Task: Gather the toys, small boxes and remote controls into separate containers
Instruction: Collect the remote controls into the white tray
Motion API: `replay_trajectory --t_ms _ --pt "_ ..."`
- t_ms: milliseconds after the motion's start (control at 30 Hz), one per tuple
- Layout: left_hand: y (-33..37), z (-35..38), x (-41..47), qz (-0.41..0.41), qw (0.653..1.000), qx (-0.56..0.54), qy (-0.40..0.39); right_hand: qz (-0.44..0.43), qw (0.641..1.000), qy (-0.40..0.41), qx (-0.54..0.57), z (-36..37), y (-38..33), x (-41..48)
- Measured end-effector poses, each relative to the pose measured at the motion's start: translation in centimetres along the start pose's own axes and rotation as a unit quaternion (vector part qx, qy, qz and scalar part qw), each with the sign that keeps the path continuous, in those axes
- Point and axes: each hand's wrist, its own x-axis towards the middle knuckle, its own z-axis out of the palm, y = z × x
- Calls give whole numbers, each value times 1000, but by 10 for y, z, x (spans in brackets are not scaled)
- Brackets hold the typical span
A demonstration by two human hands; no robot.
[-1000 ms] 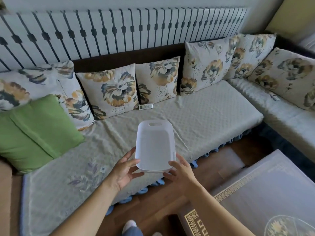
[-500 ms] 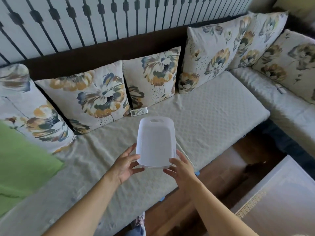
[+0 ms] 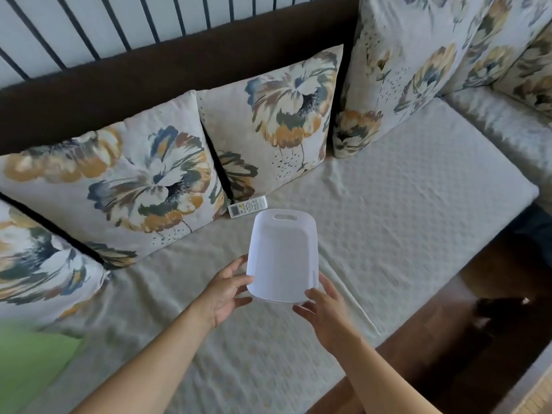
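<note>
In the last second I have stepped closer to the sofa and bent over it, so the white remote control (image 3: 247,206) now lies just beyond the far rim of the container (image 3: 282,258); before, a wide strip of seat was between them. My grip is the same as it was. My left hand (image 3: 227,289) holds the near left corner and my right hand (image 3: 325,309) holds the near right corner, fingers curled round the edge, and the two hands are apart with the container between them. The container is translucent white, with a handle slot at its far end, and as far as I can see there is nothing in it yet. I carry it low over the sofa seat (image 3: 388,204), but I cannot tell if its bottom touches the cover. The remote control rests on the seat at the foot of the gap between two flowered cushions (image 3: 134,180), touching or almost touching them. The green cushion (image 3: 30,360) has slid to the lower left edge of my view. I judge that the approach is finished and the gathering is only at its beginning. The next move probably needs one hand free to pick up the remote control while the other hand keeps the container steady, or the container set down first.
</note>
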Motion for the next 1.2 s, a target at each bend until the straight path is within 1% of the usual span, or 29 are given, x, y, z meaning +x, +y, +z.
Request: replay_trajectory --t_ms 67,133,200,300,333,367,433,467,567,700,733,800,833,867,900,933,967,1033,1067,1100,1133,1167,1200 --pt "-1 -6 44 17 998 40 34 6 1000 6 2 1 5 34" --pt "2 -14 88 45 988 117 91 10 1000 15 4 -3 11 64" --pt "10 -18 133 79 966 212 123 12 1000 21 3 -5 17 92" --pt "26 -22 194 115 923 335 149 7 1000 23 1 -10 28 125" --pt "31 -23 213 127 905 376 156 4 1000 21 4 -13 31 133" --pt "36 -23 233 145 879 423 165 -2 1000 18 6 -15 34 142" --pt "41 -23 269 180 816 518 183 -15 1000 13 11 -20 38 156" --pt "41 -23 288 179 790 553 194 -21 1000 11 12 -24 41 164" --pt "35 -29 326 139 737 623 221 -34 999 5 24 -33 46 182" --pt "21 -30 341 158 642 698 277 -42 998 3 40 -40 51 199" --pt "17 -27 339 144 624 714 284 -36 998 3 43 -43 54 201" --pt "13 -27 336 131 605 730 290 -40 998 2 47 -41 54 203" --pt "11 -28 335 130 602 734 286 -37 998 6 52 -41 54 203" --pt "12 -26 332 132 607 731 283 -34 998 10 59 -40 53 204" --pt "10 -28 332 133 623 718 281 -31 997 15 64 -39 53 204" --pt "10 -27 328 129 649 695 282 -28 997 18 64 -38 53 205" --pt "11 -25 322 120 685 661 283 -25 997 19 64 -36 52 205" --pt "16 -12 303 113 775 545 299 -22 998 30 58 -36 48 203" --pt "18 -1 289 119 806 495 301 -24 998 37 52 -36 46 202" --pt "20 11 273 135 820 472 295 -27 998 40 48 -35 44 201" --pt "22 24 256 154 819 477 279 -29 998 42 44 -34 41 198" --pt "20 38 241 169 811 498 256 -32 998 43 41 -32 40 196" --pt "17 53 228 184 796 526 237 -33 998 47 41 -30 37 193"
